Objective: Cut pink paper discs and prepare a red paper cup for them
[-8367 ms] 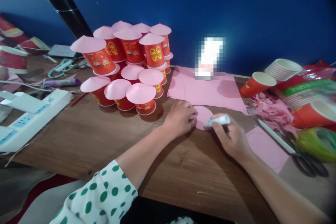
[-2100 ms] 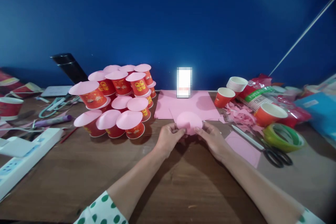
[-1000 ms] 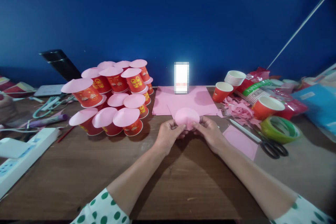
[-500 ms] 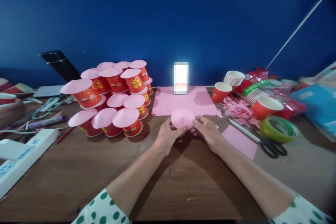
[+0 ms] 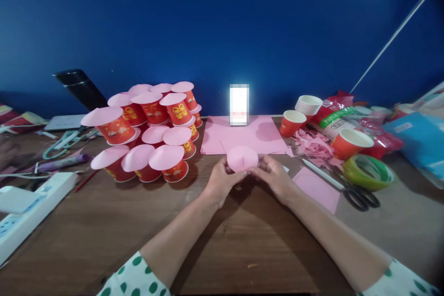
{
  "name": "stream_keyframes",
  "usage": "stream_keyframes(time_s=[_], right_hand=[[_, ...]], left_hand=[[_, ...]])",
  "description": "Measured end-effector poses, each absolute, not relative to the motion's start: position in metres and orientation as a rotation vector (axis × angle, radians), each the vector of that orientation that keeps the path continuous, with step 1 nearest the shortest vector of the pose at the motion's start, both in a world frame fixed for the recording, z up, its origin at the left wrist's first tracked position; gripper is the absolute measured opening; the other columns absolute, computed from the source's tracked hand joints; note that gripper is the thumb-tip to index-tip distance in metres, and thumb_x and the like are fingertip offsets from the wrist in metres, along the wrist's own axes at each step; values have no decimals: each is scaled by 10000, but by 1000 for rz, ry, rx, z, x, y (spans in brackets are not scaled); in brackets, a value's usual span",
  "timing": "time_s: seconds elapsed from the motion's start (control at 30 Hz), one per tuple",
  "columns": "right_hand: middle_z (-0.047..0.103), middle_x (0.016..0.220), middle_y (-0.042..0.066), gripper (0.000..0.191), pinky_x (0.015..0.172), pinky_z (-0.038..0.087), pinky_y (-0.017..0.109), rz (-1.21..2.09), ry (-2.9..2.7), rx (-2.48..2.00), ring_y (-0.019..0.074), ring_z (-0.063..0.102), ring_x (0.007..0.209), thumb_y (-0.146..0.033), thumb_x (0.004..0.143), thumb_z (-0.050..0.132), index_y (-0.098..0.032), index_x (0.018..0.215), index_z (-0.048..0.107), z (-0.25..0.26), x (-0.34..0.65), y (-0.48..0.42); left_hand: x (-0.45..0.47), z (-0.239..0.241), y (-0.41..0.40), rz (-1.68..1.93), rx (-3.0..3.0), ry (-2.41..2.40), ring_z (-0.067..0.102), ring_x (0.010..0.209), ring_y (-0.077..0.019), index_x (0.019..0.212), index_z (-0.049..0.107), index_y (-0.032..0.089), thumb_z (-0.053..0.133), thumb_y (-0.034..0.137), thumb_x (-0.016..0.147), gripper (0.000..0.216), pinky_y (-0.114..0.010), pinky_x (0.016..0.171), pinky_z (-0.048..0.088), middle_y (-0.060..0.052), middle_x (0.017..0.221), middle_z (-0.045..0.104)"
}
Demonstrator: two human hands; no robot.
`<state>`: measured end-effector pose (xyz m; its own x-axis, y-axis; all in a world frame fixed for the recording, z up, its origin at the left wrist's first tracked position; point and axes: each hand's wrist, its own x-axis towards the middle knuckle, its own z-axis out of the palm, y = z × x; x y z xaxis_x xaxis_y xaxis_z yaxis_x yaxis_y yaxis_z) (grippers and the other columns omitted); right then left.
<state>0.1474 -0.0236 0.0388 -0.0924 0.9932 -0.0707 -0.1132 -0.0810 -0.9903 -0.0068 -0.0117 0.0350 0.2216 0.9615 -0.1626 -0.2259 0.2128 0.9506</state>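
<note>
A round pink paper disc (image 5: 242, 157), shaped like a shallow cone with a crease or seam down its front, is held above the table between both my hands. My left hand (image 5: 223, 178) grips its left edge, the thumb along the lower rim. From the other side my right hand (image 5: 272, 173) pinches the lower right rim between thumb and fingers. The fingers behind the paper are partly hidden. Just beyond lie pink paper sheets (image 5: 211, 136). To the left stand stacked red cups (image 5: 178, 113) topped with similar pink paper cones (image 5: 166, 157).
Right of my hands are a pink paper square (image 5: 317, 189), scissors (image 5: 359, 196), green tape (image 5: 369, 172), pink scraps (image 5: 314, 144) and paper cups (image 5: 293, 122). A power strip (image 5: 38, 208) lies left. A bright phone-like screen (image 5: 239, 104) stands at the back. Another person's blurred hand (image 5: 7, 150) shows far left.
My right thumb and fingers have shifted left along the disc's lower rim, and its crease now faces me more plainly. The other person's hand at far left has moved, and the cup there is gone from view.
</note>
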Motion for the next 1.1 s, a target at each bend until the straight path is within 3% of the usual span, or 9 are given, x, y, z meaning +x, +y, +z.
stream_keyframes(time_s=[0.2, 0.33, 0.47, 0.77, 1.1], right_hand=[[686, 810, 3, 391, 719, 468, 305, 1414, -1134, -1066, 174, 634, 754, -343, 672, 730, -210, 985, 537, 35, 148, -23], [681, 781, 2, 397, 690, 470, 298, 1397, -1164, -1089, 164, 626, 719, -337, 690, 724, -203, 1013, 537, 34, 149, -23], [687, 825, 12, 399, 672, 471, 286, 1394, -1215, -1074, 163, 627, 741, -328, 701, 718, -202, 1029, 530, 36, 148, -24], [686, 938, 28, 396, 798, 493, 340, 1435, -1239, -988, 197, 644, 877, -310, 710, 722, -213, 1033, 514, 35, 147, -24], [669, 973, 32, 441, 808, 502, 347, 1404, -1230, -973, 200, 639, 892, -296, 713, 724, -219, 1067, 473, 33, 146, -25]], left_hand=[[-8, 33, -13, 1043, 1035, 962, 594, 723, -141, 1021, 580, 129, 793, 243, 574, 508, -236, 619, 486, -71, 876, 663], [-8, 36, -12, 1067, 980, 912, 598, 748, -142, 998, 599, 128, 784, 264, 589, 469, -250, 669, 491, -67, 884, 663], [-7, 37, -9, 1104, 870, 920, 585, 672, -121, 973, 605, 116, 765, 297, 609, 436, -239, 612, 484, -59, 839, 655], [-6, 37, -10, 1077, 886, 923, 602, 679, -129, 1004, 594, 107, 765, 273, 611, 460, -260, 644, 508, -70, 843, 664], [-7, 38, -11, 1062, 915, 928, 607, 686, -131, 1020, 583, 122, 762, 293, 617, 473, -255, 642, 512, -63, 855, 660]])
